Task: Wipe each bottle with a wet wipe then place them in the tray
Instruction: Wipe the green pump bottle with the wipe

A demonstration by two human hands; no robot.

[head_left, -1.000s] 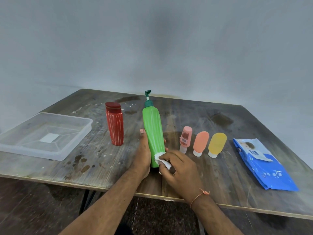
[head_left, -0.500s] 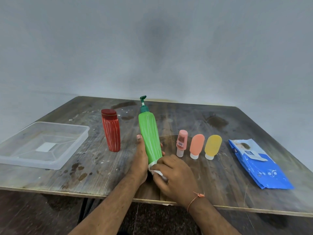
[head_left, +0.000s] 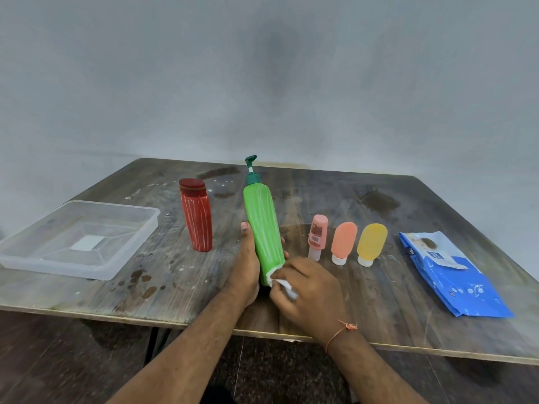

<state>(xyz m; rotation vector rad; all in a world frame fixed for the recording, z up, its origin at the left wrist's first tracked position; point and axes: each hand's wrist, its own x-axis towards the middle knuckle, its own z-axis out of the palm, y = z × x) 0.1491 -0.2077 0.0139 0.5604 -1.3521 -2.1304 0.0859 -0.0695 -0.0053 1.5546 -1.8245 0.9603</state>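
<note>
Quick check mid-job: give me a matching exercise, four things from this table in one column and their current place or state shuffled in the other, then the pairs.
Things:
1. green pump bottle
2. tray
3. wet wipe
4. wipes pack

States:
A. lying flat at the table's right side
B. pinched in the right hand
C. gripped by the left hand
D. holds no bottles

Pairs: 1-C, 2-D, 3-B, 4-A

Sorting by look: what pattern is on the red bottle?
Thin white vertical stripes on the red bottle, in the head view.
</note>
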